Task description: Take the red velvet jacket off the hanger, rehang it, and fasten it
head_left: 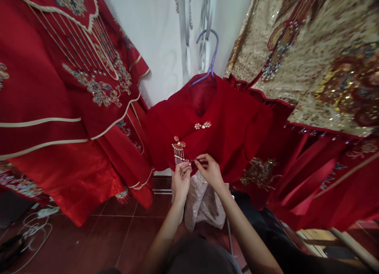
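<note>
A short-sleeved red jacket (225, 104) hangs in front of me on a purple hanger (213, 55). A gold, pearl-like beaded clasp (203, 125) sits across its upper front. Below and left hangs a fan-shaped brooch (178, 146) with beaded tassels. At the lower front edge my left hand (181, 179) pinches a small beaded fastener (191, 161) just under the tassels. My right hand (209, 169), close beside it, pinches the same spot from the right with thumb and index finger. Fingers partly cover the fastener, so its exact state is hidden.
An embroidered red gown (100, 68) with beaded strands hangs at left. A gold sequined garment (296, 57) hangs at right above red skirts. White metal scrollwork (185, 37) stands behind the hanger. Shiny pale fabric (204, 203) lies below the jacket. White cables (41, 222) lie on the tiled floor.
</note>
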Available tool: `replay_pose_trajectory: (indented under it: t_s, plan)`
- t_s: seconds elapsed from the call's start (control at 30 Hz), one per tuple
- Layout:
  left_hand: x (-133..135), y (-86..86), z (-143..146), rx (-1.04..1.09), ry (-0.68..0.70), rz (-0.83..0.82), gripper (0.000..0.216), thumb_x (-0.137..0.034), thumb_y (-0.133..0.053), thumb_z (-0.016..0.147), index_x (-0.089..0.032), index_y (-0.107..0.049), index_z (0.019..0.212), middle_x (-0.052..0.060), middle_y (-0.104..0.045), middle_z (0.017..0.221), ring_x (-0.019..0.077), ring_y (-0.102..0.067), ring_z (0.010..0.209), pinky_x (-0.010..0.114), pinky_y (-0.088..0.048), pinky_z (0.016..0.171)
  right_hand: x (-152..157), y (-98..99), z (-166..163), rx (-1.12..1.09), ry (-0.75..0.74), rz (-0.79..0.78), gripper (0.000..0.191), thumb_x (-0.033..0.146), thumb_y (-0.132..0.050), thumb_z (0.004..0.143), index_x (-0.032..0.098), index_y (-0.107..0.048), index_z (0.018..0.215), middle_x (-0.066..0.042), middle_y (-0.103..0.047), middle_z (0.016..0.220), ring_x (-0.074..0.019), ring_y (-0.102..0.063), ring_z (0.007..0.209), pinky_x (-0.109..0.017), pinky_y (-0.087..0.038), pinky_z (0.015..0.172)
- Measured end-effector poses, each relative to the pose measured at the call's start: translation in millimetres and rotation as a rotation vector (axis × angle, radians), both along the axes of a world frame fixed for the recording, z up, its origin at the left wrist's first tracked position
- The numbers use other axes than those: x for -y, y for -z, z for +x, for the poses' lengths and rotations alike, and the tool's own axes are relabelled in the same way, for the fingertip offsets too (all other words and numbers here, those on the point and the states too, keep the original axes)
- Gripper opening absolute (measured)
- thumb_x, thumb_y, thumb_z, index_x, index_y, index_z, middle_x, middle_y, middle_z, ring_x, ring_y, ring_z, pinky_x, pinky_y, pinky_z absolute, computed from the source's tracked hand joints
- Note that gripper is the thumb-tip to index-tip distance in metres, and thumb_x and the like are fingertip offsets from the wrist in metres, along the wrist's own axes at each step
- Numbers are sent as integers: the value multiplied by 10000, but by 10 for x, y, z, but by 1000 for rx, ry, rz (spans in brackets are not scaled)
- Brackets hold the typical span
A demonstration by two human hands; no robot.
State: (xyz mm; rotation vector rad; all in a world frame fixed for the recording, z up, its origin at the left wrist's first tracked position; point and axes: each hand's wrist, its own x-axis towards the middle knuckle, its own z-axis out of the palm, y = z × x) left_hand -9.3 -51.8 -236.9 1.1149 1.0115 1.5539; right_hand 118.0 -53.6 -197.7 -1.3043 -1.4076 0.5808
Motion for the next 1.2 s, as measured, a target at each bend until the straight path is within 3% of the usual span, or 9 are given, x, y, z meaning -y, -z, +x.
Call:
replay_pose_trajectory:
  t_s: [0.23, 0.4, 0.57, 0.93, 1.2]
  plan:
    - [-3, -69, -29, 3, -32, -11, 249, -226, -663, 741, -169, -622, 980, 77, -697, 987, 168, -677, 928, 347, -523, 913, -25, 29, -60, -175, -89, 29, 221, 391, -672, 797, 197, -582, 852, -36, -666, 831, -165, -670, 802, -322, -564, 817]
    - [-35, -101, -40, -9, -24, -34, 283, -251, -699, 710, -146, -647, 968, 88, -710, 962, 173, -683, 895, 364, -524, 917, 30, 22, 63, -127, -74, 0, 257, 371, -657, 816, 182, -649, 991, -45, -699, 870, -162, -683, 821, -314, -561, 831]
    - [-60, -120, -6, 7, -29, -69, 275, -251, -721, 677, -143, -657, 921, 82, -717, 918, 177, -686, 869, 374, -526, 914, 64, -22, 134, -60, -104, -21, 210, 337, -646, 822, 192, -697, 964, -48, -726, 887, -170, -695, 831, -322, -565, 838]
    - [-82, -166, -20, 15, -48, -105, 254, -283, -762, 639, -148, -682, 839, 53, -728, 817, 169, -691, 790, 327, -543, 836, -27, -24, -32, -3, -64, 76, 164, 308, -627, 839, 191, -686, 937, -57, -704, 908, -174, -684, 832, -329, -565, 828]
    - [-152, -235, -141, -48, 58, -141, 244, -245, -770, 573, -131, -715, 781, 72, -747, 777, 173, -697, 729, 318, -550, 792, -18, -4, -27, -1, -55, 88, 156, 304, -634, 841, 182, -684, 925, -57, -689, 888, -172, -673, 817, -320, -564, 802]
